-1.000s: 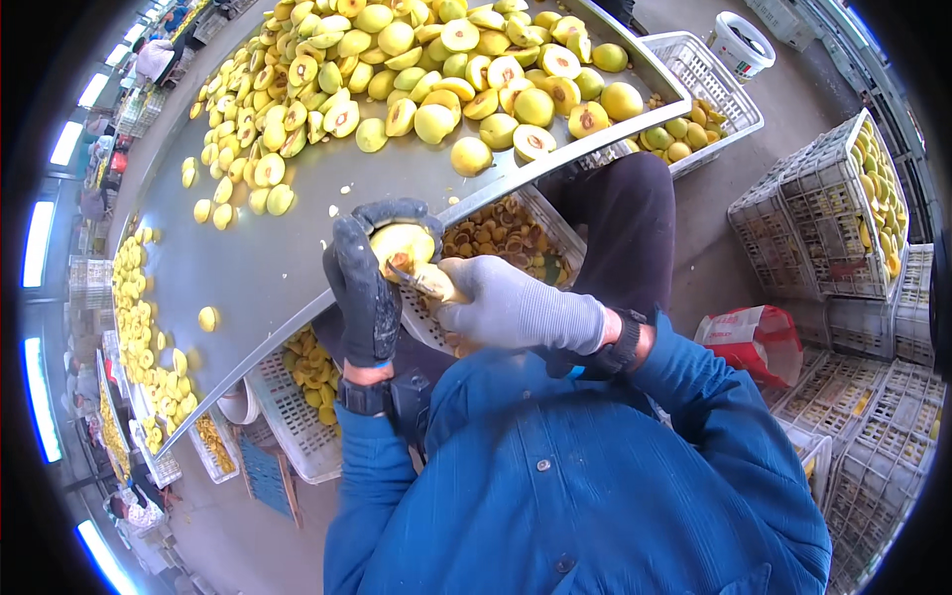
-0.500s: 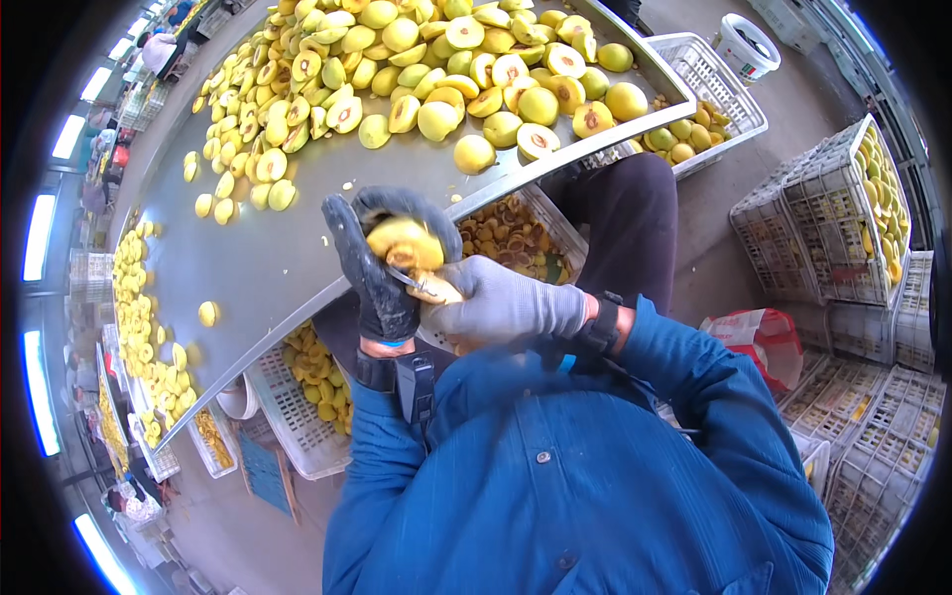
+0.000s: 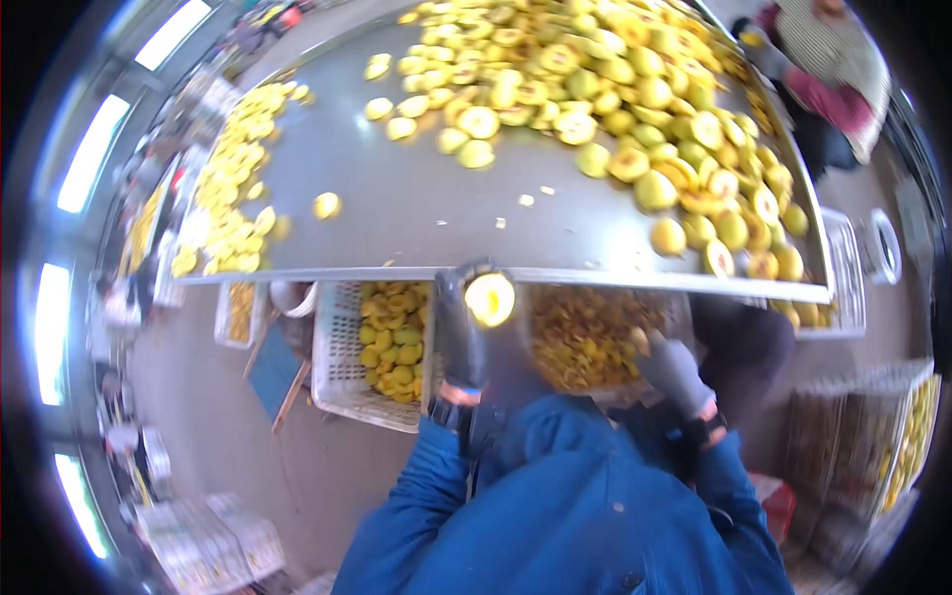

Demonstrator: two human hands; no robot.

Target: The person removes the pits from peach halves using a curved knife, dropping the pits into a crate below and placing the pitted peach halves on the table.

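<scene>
My left hand (image 3: 460, 332), in a black glove, is closed round a yellow peach half (image 3: 490, 299) just below the tray's front edge. The cut face is toward me, bright and blurred. My right hand (image 3: 676, 377), in a grey glove, is curled over the right end of a crate of brownish-yellow pits and scraps (image 3: 585, 347). Something small and tan shows at its fingertips; motion blur hides what it is. On the metal tray (image 3: 397, 223), whole and halved peaches (image 3: 645, 109) lie heaped at the far right, with cut halves (image 3: 233, 183) along the left side.
A white crate of yellow-green halves (image 3: 392, 347) sits under the tray, left of my left hand. Crates of fruit (image 3: 863, 436) are stacked at the right. Another person (image 3: 828, 74) works at the far right corner. A blue board (image 3: 276, 367) stands lower left.
My hands have parted: the right one moved away rightward over the scrap crate, off the peach it was working with a metal-tipped tool. The left still holds a peach half. The view has turned.
</scene>
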